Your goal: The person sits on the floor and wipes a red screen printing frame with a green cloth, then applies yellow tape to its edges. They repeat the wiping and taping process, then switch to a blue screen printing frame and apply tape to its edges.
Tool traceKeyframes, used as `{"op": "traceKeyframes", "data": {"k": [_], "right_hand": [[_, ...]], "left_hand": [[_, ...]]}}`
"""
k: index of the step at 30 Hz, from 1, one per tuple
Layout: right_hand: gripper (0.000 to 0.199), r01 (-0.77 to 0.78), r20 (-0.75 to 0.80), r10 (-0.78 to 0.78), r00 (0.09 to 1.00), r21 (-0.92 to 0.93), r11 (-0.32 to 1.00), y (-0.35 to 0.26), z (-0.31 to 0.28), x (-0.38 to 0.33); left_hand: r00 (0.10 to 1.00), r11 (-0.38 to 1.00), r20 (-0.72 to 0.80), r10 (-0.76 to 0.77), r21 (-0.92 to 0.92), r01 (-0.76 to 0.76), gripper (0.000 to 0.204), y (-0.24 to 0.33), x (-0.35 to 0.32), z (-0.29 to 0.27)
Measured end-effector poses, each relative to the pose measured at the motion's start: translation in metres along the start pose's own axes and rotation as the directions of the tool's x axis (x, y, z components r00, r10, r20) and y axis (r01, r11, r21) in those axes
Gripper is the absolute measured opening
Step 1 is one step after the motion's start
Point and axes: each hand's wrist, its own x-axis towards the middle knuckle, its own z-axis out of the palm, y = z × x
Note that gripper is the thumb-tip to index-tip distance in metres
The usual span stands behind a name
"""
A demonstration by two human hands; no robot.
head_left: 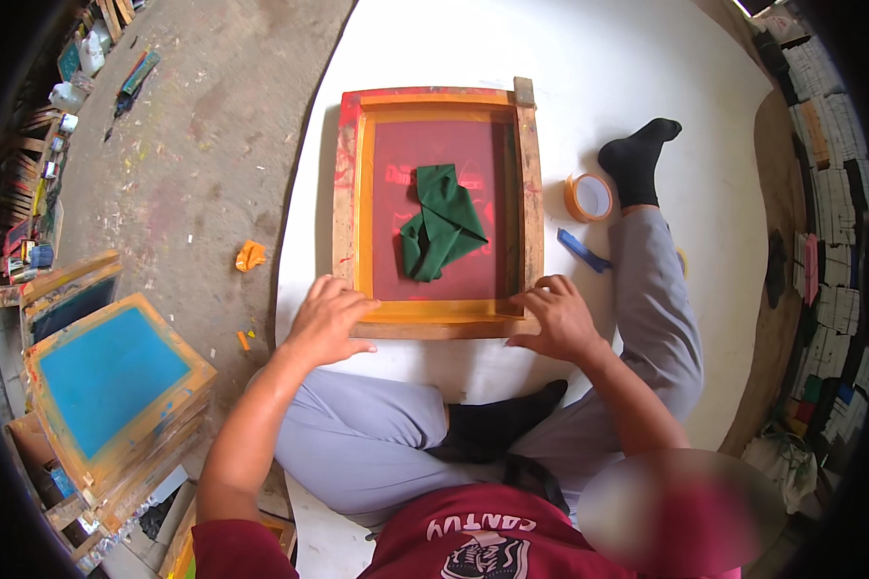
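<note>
A wooden screen-printing frame (529,183) with a dark red mesh lies flat on a round white board (512,48) in front of me. A crumpled green cloth (443,224) rests on the mesh near its middle. My left hand (328,318) lies with spread fingers on the frame's near left corner. My right hand (558,318) rests with its fingers on the near right corner. Neither hand holds anything. I sit cross-legged in grey trousers and black socks.
A roll of orange tape (588,197) and a blue strip (582,250) lie right of the frame beside my outstretched leg. A stack of frames with a blue mesh (111,381) stands at the left on the stained floor. An orange scrap (250,256) lies near the board's edge.
</note>
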Motion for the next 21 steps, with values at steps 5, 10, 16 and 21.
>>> {"op": "traceKeyframes", "data": {"k": [5,10,16,21], "right_hand": [[0.060,0.095,0.108,-0.072,0.991,-0.229,0.969,0.005,0.051,-0.004],[0.052,0.103,0.026,-0.100,0.995,-0.285,0.953,0.012,0.070,-0.008],[0.045,0.055,-0.076,-0.080,0.994,-0.287,0.956,0.016,0.078,-0.001],[0.047,0.032,-0.111,-0.065,0.992,-0.276,0.961,0.020,0.078,0.008]], "left_hand": [[0.998,0.979,0.025,0.054,0.193,-0.058,0.055,-0.004,-0.004,0.039],[0.994,0.945,0.105,0.001,0.326,-0.036,0.039,0.003,-0.001,0.038],[0.997,0.912,0.075,-0.010,0.409,-0.021,0.032,0.004,0.003,0.041],[0.984,0.912,0.160,-0.081,0.410,0.008,0.037,-0.002,0.020,0.033]]}}
